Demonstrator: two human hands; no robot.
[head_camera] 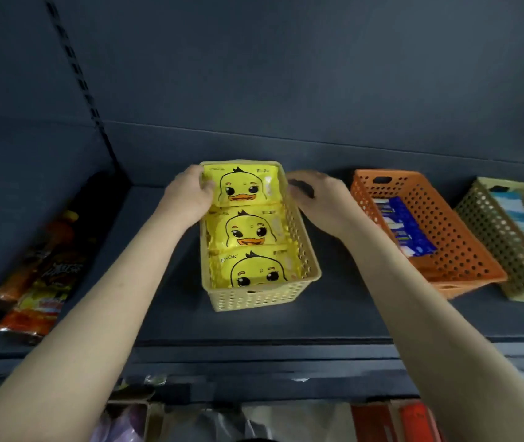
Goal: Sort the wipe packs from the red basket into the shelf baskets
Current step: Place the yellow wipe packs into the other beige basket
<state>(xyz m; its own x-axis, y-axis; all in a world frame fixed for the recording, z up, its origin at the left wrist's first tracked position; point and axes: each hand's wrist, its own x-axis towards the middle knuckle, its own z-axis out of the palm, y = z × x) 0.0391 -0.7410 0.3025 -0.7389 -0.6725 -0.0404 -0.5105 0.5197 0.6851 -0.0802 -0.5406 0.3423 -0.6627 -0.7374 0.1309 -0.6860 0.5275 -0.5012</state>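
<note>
A pale yellow perforated basket point(305, 250) stands on the dark shelf point(334, 317). It holds three yellow duck-face wipe packs in a row. My left hand point(189, 194) grips the left edge of the rearmost duck pack point(244, 188) at the basket's back. Just right of the basket's back corner, my right hand point(319, 194) has its fingers curled beside the rim, and a dark patch shows on them. Whether it touches the basket I cannot tell. The red basket is only partly visible at the bottom edge point(382, 422).
An orange basket point(452, 237) with blue packs stands to the right, and an olive basket point(503, 240) with light blue packs lies beyond it. Orange and yellow snack bags point(40, 282) lie on the left shelf section. A slotted upright point(75, 68) divides the back panel.
</note>
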